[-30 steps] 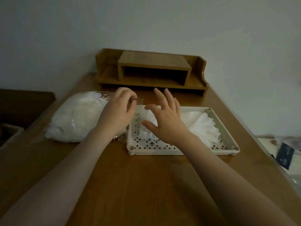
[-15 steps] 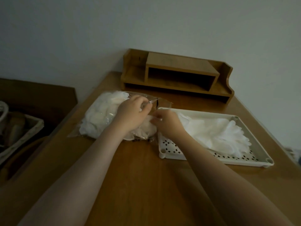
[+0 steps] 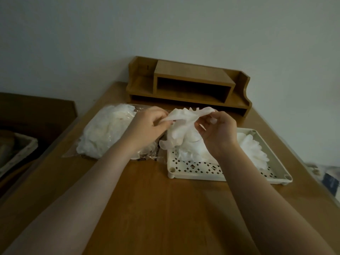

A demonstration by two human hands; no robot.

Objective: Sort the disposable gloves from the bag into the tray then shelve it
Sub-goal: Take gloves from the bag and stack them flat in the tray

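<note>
A bunch of gloves [image 3: 181,126] is pinched between both hands, the left hand [image 3: 149,127] and right hand [image 3: 219,132], above the tray [image 3: 191,171]. The bag [image 3: 106,131] is laid just beside it on the bench [image 3: 165,208].

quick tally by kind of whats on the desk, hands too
hands: 2, left hand and right hand
glove bag: 1
tray: 1
wooden shelf: 1
glove bunches: 2, held gloves, gloves in tray
total: 7
</note>
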